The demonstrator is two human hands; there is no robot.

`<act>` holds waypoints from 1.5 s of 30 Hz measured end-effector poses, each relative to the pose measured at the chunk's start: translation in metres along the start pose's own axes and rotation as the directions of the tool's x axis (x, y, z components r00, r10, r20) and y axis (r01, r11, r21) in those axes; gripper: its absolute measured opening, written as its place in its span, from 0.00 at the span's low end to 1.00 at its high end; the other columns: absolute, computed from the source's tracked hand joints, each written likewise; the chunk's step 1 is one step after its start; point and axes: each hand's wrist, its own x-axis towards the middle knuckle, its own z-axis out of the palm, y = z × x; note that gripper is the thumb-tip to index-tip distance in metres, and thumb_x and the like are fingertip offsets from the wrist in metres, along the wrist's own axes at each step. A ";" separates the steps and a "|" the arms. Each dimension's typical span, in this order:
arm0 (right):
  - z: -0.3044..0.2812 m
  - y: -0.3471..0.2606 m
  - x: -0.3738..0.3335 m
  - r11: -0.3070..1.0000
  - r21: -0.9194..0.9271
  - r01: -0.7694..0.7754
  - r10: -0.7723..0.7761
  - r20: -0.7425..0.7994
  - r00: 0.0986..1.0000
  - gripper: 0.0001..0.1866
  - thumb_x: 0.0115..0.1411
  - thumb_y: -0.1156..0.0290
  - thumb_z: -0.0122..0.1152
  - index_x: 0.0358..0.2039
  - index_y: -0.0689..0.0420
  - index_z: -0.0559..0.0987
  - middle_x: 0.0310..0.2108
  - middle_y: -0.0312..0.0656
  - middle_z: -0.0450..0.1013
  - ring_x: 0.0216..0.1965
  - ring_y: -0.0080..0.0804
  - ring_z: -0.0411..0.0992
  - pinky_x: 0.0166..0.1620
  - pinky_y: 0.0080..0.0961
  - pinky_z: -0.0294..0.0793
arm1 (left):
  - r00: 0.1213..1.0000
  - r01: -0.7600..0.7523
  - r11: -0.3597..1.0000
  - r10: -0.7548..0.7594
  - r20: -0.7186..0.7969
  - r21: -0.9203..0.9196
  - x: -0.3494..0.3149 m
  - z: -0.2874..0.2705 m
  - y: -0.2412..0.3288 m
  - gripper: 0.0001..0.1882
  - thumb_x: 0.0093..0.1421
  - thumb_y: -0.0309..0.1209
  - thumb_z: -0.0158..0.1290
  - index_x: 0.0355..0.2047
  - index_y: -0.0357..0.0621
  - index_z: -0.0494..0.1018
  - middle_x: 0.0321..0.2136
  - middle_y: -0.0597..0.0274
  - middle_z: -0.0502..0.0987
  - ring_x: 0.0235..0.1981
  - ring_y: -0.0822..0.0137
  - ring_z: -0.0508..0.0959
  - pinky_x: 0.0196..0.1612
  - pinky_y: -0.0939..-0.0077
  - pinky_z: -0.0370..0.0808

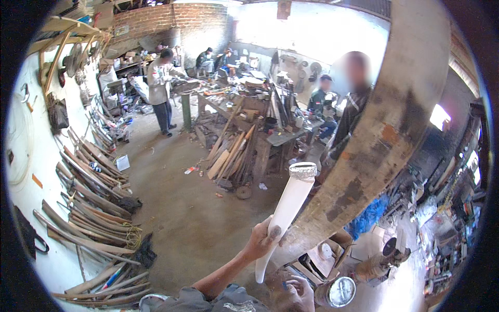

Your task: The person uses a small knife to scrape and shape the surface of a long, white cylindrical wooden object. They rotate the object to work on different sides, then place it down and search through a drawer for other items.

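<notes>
A long, pale, tapering piece (pixel 291 203) slants up and to the right, with a rough silvery-grey band around its wide upper end. My left hand (pixel 261 240) is closed around its lower part, thumb pressed on the face, and the rounded narrow end sticks out below. Lower down, my right hand (pixel 296 294) is curled near that narrow end, apart from it. A small dark-blue bit shows at its fingers, too small to name. Just right of this hand stands an open round tin (pixel 341 292) with whitish stuff inside.
A broad stained wooden beam (pixel 358 187) rises at my right. Cardboard boxes (pixel 327 257) sit below it. Several curved wooden lengths (pixel 88 208) lean along the left wall. A cluttered workbench (pixel 244 112) stands ahead; one person (pixel 160 88) stands at left, another (pixel 356 99) beside the beam.
</notes>
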 end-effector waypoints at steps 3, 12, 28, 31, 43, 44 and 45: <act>-0.003 0.013 -0.001 0.987 -0.122 -0.104 0.105 -0.002 0.994 0.15 0.64 0.75 0.56 0.51 0.61 0.75 0.44 0.42 0.76 0.45 0.27 0.74 0.49 0.25 0.73 | 0.998 0.006 0.996 0.000 -0.064 0.087 0.009 -0.021 -0.008 0.26 0.69 0.52 0.45 0.40 0.36 0.70 0.22 0.65 0.73 0.22 0.76 0.73 0.25 0.78 0.71; 0.022 0.019 0.023 0.976 -0.134 -0.172 0.178 0.035 0.983 0.14 0.64 0.77 0.54 0.50 0.61 0.75 0.41 0.41 0.76 0.43 0.27 0.74 0.48 0.24 0.72 | 0.984 0.076 0.989 -0.055 -0.168 0.123 0.022 -0.087 -0.032 0.38 0.68 0.62 0.34 0.31 0.36 0.73 0.17 0.66 0.71 0.18 0.75 0.72 0.21 0.78 0.68; 0.068 -0.003 0.038 0.908 -0.389 -0.157 0.164 -0.014 0.986 0.16 0.62 0.71 0.60 0.51 0.56 0.74 0.43 0.51 0.78 0.43 0.44 0.78 0.45 0.34 0.77 | 0.989 0.140 0.976 -0.132 -0.059 0.166 0.020 -0.099 -0.076 0.45 0.56 0.75 0.36 0.38 0.39 0.69 0.24 0.67 0.69 0.23 0.73 0.70 0.27 0.76 0.64; 0.065 -0.002 0.034 0.928 -0.353 -0.118 0.116 -0.027 0.993 0.17 0.62 0.69 0.61 0.51 0.56 0.75 0.39 0.51 0.79 0.43 0.39 0.79 0.46 0.33 0.77 | 0.995 0.101 0.977 -0.096 -0.038 0.186 0.016 -0.089 -0.073 0.38 0.59 0.68 0.46 0.41 0.40 0.67 0.24 0.67 0.68 0.24 0.74 0.71 0.25 0.78 0.67; 0.073 -0.009 0.015 0.970 -0.180 -0.162 0.150 -0.083 0.985 0.14 0.64 0.73 0.57 0.50 0.61 0.75 0.43 0.48 0.77 0.45 0.31 0.76 0.50 0.30 0.74 | 0.978 0.204 0.979 -0.203 -0.044 0.020 0.001 -0.067 -0.044 0.13 0.61 0.29 0.58 0.42 0.35 0.71 0.32 0.62 0.77 0.28 0.71 0.77 0.32 0.74 0.75; 0.070 -0.017 0.020 0.984 -0.173 -0.036 0.007 -0.163 0.987 0.15 0.63 0.74 0.59 0.50 0.61 0.74 0.44 0.48 0.77 0.46 0.31 0.76 0.50 0.30 0.74 | 0.976 0.215 0.977 -0.214 -0.025 0.017 -0.002 -0.064 -0.044 0.12 0.62 0.29 0.58 0.41 0.35 0.71 0.32 0.62 0.77 0.28 0.70 0.77 0.32 0.73 0.76; 0.066 -0.028 0.026 0.981 -0.190 0.037 -0.087 -0.259 0.962 0.16 0.63 0.74 0.60 0.50 0.62 0.74 0.45 0.48 0.77 0.46 0.32 0.76 0.50 0.30 0.74 | 0.979 0.198 0.979 -0.200 0.032 0.049 -0.006 -0.062 -0.043 0.11 0.62 0.28 0.57 0.41 0.35 0.71 0.32 0.61 0.77 0.28 0.69 0.77 0.32 0.72 0.76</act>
